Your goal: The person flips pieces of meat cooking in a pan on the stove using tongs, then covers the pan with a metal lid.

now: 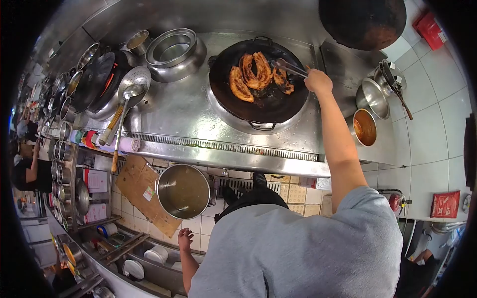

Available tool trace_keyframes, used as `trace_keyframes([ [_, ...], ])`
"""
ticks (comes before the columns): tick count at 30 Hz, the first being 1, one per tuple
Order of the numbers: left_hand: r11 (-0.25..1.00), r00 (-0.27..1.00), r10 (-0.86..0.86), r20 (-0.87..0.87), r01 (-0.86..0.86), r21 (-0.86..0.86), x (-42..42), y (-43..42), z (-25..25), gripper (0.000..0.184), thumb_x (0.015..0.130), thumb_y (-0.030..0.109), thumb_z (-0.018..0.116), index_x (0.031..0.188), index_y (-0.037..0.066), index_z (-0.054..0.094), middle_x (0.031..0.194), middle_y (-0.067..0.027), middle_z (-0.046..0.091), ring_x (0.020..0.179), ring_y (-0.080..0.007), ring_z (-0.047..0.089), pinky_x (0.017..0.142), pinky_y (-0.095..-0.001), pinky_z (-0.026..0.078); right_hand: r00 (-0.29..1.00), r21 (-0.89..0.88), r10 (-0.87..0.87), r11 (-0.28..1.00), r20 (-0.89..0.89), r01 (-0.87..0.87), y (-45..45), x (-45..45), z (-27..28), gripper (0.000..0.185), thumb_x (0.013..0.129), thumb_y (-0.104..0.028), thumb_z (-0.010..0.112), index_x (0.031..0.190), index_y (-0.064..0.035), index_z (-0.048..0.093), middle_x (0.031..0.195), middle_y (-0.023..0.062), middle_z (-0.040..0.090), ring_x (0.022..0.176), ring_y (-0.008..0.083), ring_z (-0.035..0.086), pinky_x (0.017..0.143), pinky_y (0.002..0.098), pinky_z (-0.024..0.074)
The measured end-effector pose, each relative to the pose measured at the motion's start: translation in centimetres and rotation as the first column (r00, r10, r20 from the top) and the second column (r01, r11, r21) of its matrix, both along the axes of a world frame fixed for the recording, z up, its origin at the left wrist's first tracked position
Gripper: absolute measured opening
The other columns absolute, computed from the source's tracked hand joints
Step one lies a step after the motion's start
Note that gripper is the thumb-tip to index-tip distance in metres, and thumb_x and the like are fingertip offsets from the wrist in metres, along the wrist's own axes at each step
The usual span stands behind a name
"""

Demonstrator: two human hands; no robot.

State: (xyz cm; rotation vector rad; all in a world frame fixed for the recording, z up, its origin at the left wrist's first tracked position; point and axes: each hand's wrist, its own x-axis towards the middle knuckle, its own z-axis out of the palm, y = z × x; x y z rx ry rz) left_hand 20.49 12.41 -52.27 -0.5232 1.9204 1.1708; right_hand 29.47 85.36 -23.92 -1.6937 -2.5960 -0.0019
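My right hand (318,81) is closed around metal tongs (293,68), reaching over a large black wok (280,108) on the steel stove. Several browned strips of meat (240,85) lie in the wok. The tongs' tips are at the upper end of the rightmost, darker strip (282,82); whether they pinch it I cannot tell. Down at my side, my left hand (185,239) hangs with loosely bent fingers and nothing visible in it. Close to it on the floor stands a big pot (183,192) of cloudy liquid.
Left of the wok are stacked steel bowls (171,49), a perforated skimmer (134,79) and a ladle (130,93). A bowl of red-orange sauce (365,127) sits at the right. Another wok (362,22) hangs above. Cardboard (141,186) covers some floor. Other people are at the far left and lower right.
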Motion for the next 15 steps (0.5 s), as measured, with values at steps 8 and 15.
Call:
trace_keyframes([
  [8,1.0,0.999,0.025,0.045,-0.024,-0.017,1.3,-2.2,-0.3,0.019,0.085,0.03,0.053,0.098,0.015,0.051,0.085,-0.0019,0.059,0.07,-0.0144,0.057,0.054,-0.029,0.037,0.93,0.022,0.324,0.943,0.173,-0.333,-6.3,-3.6,-1.5,0.02,0.071,-0.01,0.052,0.085,-0.004,0.065,0.088,0.0164,0.063,0.083,0.0305,0.062,0.068,0.0385,0.0503],
  [15,0.997,0.998,0.069,0.0,-0.069,0.043,3.5,-5.0,-1.1,0.017,0.086,0.025,0.049,0.099,0.014,0.051,0.086,-0.0026,0.059,0.069,-0.0143,0.056,0.052,-0.0299,0.037,0.903,0.061,0.382,0.914,0.197,-0.401,-6.6,-2.6,-0.9,0.019,0.072,-0.008,0.05,0.083,-0.0052,0.065,0.087,0.0148,0.063,0.082,0.0301,0.062,0.067,0.0386,0.0506],
])
